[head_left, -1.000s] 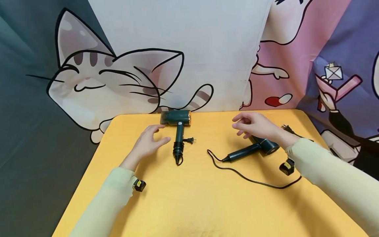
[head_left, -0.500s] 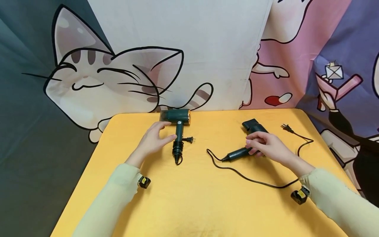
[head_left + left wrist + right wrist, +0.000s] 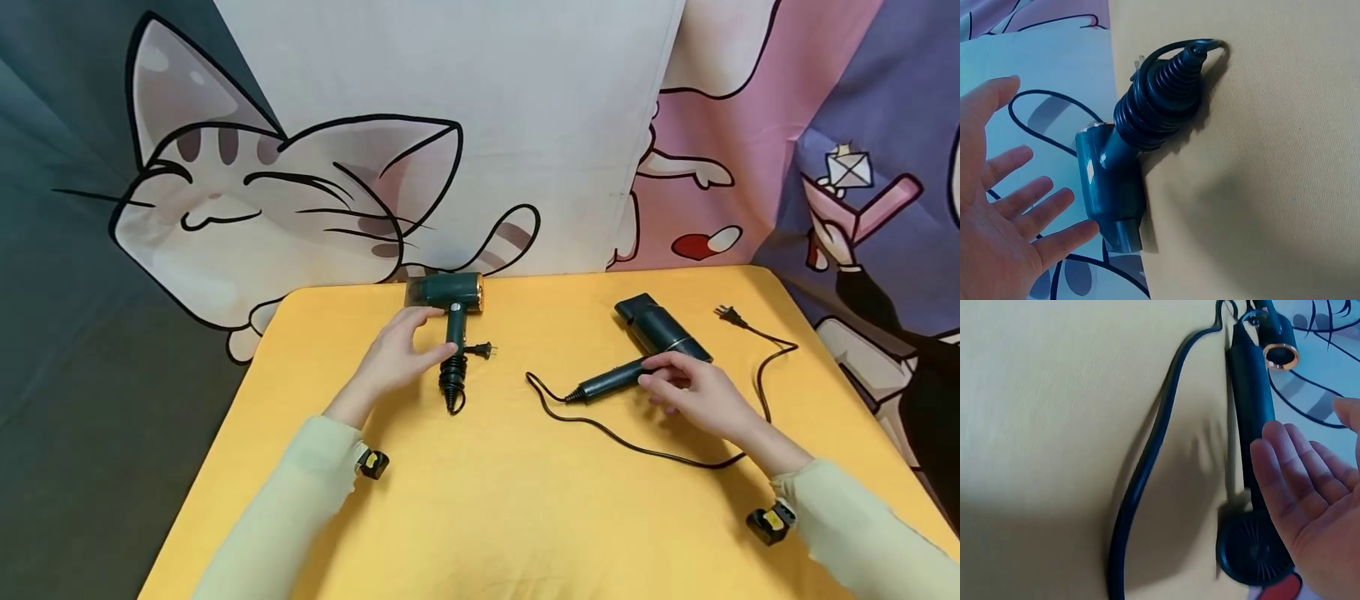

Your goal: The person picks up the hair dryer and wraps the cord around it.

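A dark green hair dryer point(image 3: 446, 291) with a gold-coloured rear ring lies at the table's back edge. Its cord point(image 3: 452, 372) is wound around the lower handle. Just left of that handle is my left hand point(image 3: 393, 354), thumb and fingers spread; the left wrist view shows the palm point(image 3: 997, 250) holding nothing. Farther right lies a second dark hair dryer point(image 3: 662, 327), its cord point(image 3: 637, 450) loose. My right hand point(image 3: 701, 396) is over the junction of its handle point(image 3: 611, 382) and barrel, fingers loosely bent and not wrapped around it. Whether the fingertips touch is unclear.
Both dryers lie on a yellow-covered table point(image 3: 480, 508). The loose cord curves across the table's right side to a two-pin plug point(image 3: 729, 315). Another plug point(image 3: 480, 350) sticks out beside the left handle. A printed cloth backdrop point(image 3: 555, 150) stands behind the table.
My left hand has moved right, closer to the left dryer's handle. My right hand has come down and toward me, from above the right dryer's barrel to its handle. Both dryers stay put.
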Demonstrator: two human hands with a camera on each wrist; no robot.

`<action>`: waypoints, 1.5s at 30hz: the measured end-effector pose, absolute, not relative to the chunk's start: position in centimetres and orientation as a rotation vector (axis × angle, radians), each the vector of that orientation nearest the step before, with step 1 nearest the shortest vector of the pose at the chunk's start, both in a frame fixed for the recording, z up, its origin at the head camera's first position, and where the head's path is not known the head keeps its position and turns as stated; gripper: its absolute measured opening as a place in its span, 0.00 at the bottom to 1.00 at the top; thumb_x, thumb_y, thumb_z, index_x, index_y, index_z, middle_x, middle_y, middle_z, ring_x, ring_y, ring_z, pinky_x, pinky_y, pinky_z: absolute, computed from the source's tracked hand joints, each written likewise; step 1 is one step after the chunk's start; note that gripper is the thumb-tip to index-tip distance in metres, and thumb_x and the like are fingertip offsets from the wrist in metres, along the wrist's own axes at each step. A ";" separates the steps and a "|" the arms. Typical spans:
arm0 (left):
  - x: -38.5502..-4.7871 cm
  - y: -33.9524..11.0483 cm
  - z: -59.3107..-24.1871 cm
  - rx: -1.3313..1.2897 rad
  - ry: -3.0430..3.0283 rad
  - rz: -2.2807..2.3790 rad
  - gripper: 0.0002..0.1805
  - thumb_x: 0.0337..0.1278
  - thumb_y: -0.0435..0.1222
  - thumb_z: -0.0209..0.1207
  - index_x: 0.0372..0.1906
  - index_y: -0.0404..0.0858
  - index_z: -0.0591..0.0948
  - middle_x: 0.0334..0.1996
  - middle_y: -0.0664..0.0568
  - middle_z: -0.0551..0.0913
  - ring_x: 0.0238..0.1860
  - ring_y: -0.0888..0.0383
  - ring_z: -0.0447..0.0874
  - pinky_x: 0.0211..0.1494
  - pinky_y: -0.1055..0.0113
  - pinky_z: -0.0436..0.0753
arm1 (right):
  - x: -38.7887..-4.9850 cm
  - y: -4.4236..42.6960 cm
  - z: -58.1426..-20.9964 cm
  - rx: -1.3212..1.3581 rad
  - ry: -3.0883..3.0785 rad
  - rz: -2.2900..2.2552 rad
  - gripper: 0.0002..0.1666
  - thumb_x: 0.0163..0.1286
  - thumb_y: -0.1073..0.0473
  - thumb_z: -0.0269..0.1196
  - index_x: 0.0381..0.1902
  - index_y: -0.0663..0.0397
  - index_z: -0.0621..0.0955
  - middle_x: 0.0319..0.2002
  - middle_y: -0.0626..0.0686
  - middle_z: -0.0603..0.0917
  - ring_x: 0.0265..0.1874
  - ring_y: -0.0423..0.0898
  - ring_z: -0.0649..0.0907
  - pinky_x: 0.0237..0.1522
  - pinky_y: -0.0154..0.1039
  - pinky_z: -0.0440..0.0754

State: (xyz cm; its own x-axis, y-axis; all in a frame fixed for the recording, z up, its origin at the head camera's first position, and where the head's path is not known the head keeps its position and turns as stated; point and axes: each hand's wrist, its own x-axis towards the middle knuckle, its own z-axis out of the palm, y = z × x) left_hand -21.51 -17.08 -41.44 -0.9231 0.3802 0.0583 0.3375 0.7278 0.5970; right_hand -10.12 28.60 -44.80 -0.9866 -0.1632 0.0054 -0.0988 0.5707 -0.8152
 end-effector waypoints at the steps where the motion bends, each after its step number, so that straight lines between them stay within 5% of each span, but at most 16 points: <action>1: -21.5 -17.0 -41.4 0.604 2.856 0.962 0.40 0.68 0.59 0.67 0.78 0.46 0.73 0.78 0.46 0.70 0.77 0.39 0.67 0.75 0.34 0.68 | -10.0 28.9 -44.8 -0.240 2.789 -1.357 0.21 0.79 0.54 0.67 0.61 0.61 0.82 0.42 0.56 0.91 0.35 0.44 0.90 0.34 0.38 0.87; 6: -21.2 -16.4 -41.3 0.639 2.857 0.946 0.40 0.67 0.59 0.67 0.78 0.46 0.73 0.78 0.46 0.70 0.77 0.39 0.68 0.75 0.35 0.69 | -9.5 30.6 -44.4 -0.239 3.107 -1.146 0.18 0.76 0.53 0.70 0.57 0.55 0.85 0.40 0.49 0.91 0.35 0.31 0.83 0.38 0.26 0.76; 9: -21.2 -16.1 -41.2 0.671 2.857 0.940 0.40 0.67 0.59 0.68 0.78 0.46 0.73 0.78 0.46 0.70 0.77 0.40 0.68 0.75 0.36 0.69 | -9.6 31.7 -44.3 -0.217 3.243 -1.052 0.21 0.74 0.53 0.72 0.59 0.55 0.84 0.43 0.52 0.90 0.35 0.37 0.84 0.37 0.26 0.75; 17: -21.3 -15.1 -41.0 0.773 2.866 0.899 0.38 0.68 0.57 0.68 0.77 0.48 0.73 0.78 0.49 0.70 0.77 0.42 0.69 0.74 0.38 0.72 | -10.3 33.5 -44.4 -0.065 3.214 -0.940 0.41 0.75 0.44 0.70 0.74 0.63 0.71 0.63 0.69 0.75 0.54 0.67 0.79 0.46 0.66 0.76; 24: -21.3 -14.4 -40.5 0.822 2.855 0.912 0.37 0.68 0.56 0.69 0.76 0.46 0.75 0.78 0.48 0.70 0.75 0.43 0.72 0.72 0.39 0.75 | -11.3 33.6 -44.8 -0.078 3.053 -0.861 0.57 0.73 0.37 0.70 0.81 0.68 0.60 0.73 0.78 0.65 0.67 0.76 0.69 0.61 0.77 0.68; 30: -21.2 -14.0 -40.4 0.847 2.860 0.899 0.37 0.67 0.55 0.70 0.76 0.46 0.75 0.78 0.45 0.70 0.75 0.42 0.72 0.73 0.39 0.74 | -11.6 33.4 -45.4 -0.077 3.004 -0.806 0.62 0.71 0.34 0.71 0.82 0.69 0.56 0.72 0.82 0.64 0.61 0.75 0.74 0.59 0.77 0.71; 45: -21.1 -13.3 -40.7 0.904 2.841 0.888 0.36 0.68 0.55 0.69 0.75 0.47 0.76 0.77 0.46 0.71 0.75 0.43 0.72 0.73 0.39 0.74 | -12.6 33.3 -47.1 -0.071 3.061 -0.832 0.56 0.70 0.40 0.74 0.78 0.71 0.63 0.66 0.80 0.72 0.56 0.73 0.78 0.50 0.68 0.76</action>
